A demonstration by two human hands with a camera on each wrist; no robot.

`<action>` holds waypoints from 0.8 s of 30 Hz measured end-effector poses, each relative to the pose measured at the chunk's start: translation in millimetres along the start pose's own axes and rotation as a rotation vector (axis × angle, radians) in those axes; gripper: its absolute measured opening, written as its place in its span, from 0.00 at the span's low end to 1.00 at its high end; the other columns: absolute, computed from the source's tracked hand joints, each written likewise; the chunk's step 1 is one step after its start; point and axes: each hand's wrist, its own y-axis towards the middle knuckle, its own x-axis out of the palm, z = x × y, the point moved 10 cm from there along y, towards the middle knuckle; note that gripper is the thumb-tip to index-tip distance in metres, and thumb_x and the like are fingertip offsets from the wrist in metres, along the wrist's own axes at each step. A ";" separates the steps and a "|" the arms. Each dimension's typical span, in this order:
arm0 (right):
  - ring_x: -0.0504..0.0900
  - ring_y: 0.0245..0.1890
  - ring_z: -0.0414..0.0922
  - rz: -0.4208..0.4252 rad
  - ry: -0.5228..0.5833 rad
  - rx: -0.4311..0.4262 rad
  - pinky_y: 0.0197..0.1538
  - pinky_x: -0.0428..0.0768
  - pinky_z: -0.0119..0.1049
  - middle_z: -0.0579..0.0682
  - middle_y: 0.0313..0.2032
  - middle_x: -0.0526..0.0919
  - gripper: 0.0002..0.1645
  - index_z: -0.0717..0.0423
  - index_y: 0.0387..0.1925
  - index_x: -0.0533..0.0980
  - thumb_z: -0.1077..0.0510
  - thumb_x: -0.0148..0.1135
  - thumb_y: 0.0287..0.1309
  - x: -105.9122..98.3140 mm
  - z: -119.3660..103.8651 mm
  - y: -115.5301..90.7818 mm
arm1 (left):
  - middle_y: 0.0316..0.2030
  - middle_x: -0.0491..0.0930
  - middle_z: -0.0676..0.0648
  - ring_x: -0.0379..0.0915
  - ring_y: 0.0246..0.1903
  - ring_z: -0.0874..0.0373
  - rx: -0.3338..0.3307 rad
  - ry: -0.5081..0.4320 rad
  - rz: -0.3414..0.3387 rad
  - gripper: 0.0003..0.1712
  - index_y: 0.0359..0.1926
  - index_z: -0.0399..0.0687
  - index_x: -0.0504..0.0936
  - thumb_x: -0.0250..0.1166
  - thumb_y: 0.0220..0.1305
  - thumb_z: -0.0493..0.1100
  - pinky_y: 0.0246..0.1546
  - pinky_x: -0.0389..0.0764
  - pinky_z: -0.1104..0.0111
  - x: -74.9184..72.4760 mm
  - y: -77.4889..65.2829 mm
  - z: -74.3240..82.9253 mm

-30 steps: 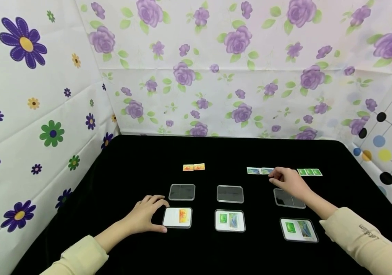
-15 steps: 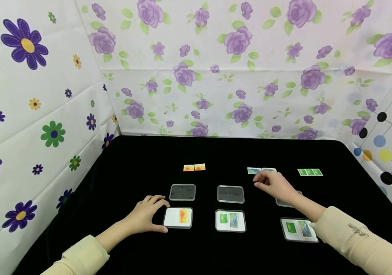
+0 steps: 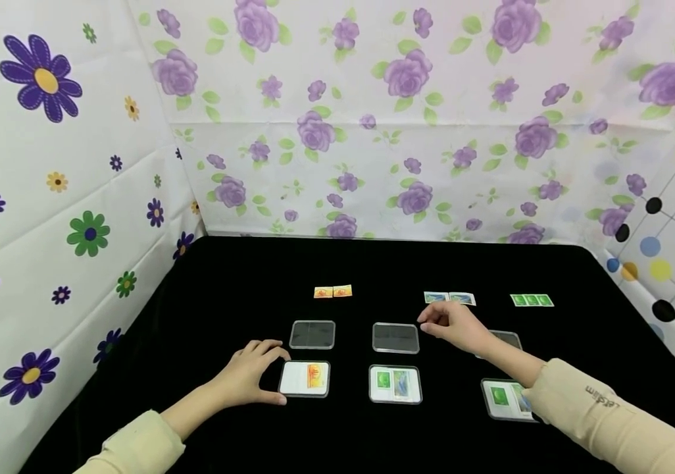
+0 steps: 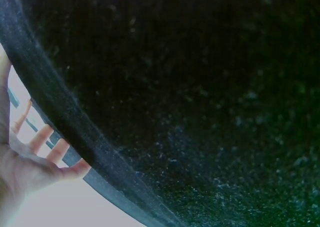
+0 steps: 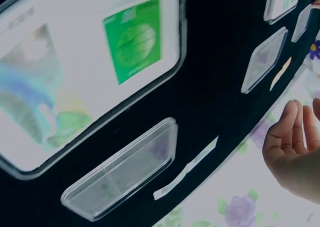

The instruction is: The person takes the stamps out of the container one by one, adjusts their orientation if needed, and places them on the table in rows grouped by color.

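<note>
In the head view, my left hand (image 3: pixel 250 376) lies beside the left clear case (image 3: pixel 294 380), thumb and fingertips close around its left side. That case holds a white card with an orange stamp. My right hand (image 3: pixel 454 327) hovers over the cloth by the right end of the middle clear lid (image 3: pixel 395 338), fingers loosely bent, with nothing visible between them. Just behind it lie two blue landscape stamps (image 3: pixel 462 299). The middle case (image 3: pixel 382 393) and the right case (image 3: pixel 500 409) each hold a green and a blue stamp; my sleeve partly covers the right one.
Further clear lids lie at the left (image 3: pixel 312 334) and right (image 3: pixel 507 339), the right one partly behind my forearm. Orange stamps (image 3: pixel 333 291) and a strip of green stamps (image 3: pixel 531 300) lie farther back on the black cloth (image 3: pixel 254 263). Patterned curtains surround the table.
My right hand has moved left and slightly nearer, from the blue stamps toward the middle lid, uncovering the blue stamps. My left hand has stayed by the left case.
</note>
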 end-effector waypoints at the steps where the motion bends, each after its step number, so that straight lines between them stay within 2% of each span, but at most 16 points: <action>1: 0.77 0.24 0.46 -0.005 0.015 0.007 0.28 0.75 0.28 0.52 0.29 0.81 0.07 0.65 0.38 0.77 0.64 0.61 0.59 1.8 -1.5 -0.5 | 0.60 0.70 0.41 0.67 0.56 0.40 0.006 -0.001 -0.002 0.39 0.52 0.56 0.73 0.75 0.38 0.63 0.48 0.70 0.38 -0.3 -0.2 0.5; 3: 0.78 0.24 0.47 -0.018 0.042 0.018 0.28 0.76 0.28 0.54 0.30 0.81 0.08 0.66 0.38 0.77 0.64 0.60 0.59 4.8 -6.1 -0.6 | 0.60 0.70 0.40 0.67 0.56 0.40 0.012 0.000 -0.006 0.39 0.52 0.56 0.73 0.75 0.38 0.63 0.48 0.70 0.38 -1.0 -0.4 0.9; 7: 0.76 0.24 0.39 -0.051 0.106 0.028 0.29 0.77 0.31 0.59 0.30 0.80 0.09 0.67 0.39 0.77 0.63 0.59 0.60 11.0 -16.1 -0.1 | 0.60 0.70 0.40 0.67 0.56 0.39 0.008 -0.006 -0.011 0.40 0.53 0.56 0.73 0.75 0.38 0.63 0.48 0.71 0.38 -1.9 0.1 0.4; 11: 0.75 0.24 0.36 -0.082 0.172 0.044 0.28 0.76 0.32 0.62 0.31 0.79 0.10 0.67 0.40 0.76 0.62 0.59 0.61 18.1 -22.9 -0.1 | 0.60 0.70 0.40 0.67 0.57 0.39 -0.002 -0.004 -0.009 0.40 0.52 0.56 0.73 0.75 0.38 0.63 0.48 0.71 0.38 -1.3 -1.0 -0.6; 17: 0.77 0.24 0.36 -0.102 0.227 0.050 0.28 0.77 0.33 0.60 0.30 0.79 0.11 0.68 0.41 0.76 0.61 0.58 0.61 27.8 -28.2 -1.5 | 0.60 0.70 0.40 0.67 0.57 0.39 0.000 -0.011 -0.011 0.40 0.52 0.56 0.73 0.75 0.38 0.63 0.48 0.71 0.39 -0.1 -0.9 0.3; 24: 0.79 0.26 0.39 -0.133 0.273 0.055 0.30 0.78 0.33 0.64 0.32 0.79 0.13 0.69 0.41 0.75 0.61 0.58 0.62 38.4 -37.7 -1.5 | 0.61 0.69 0.40 0.67 0.57 0.40 -0.009 -0.019 -0.017 0.40 0.53 0.57 0.73 0.75 0.38 0.63 0.49 0.70 0.38 1.5 -1.2 -0.6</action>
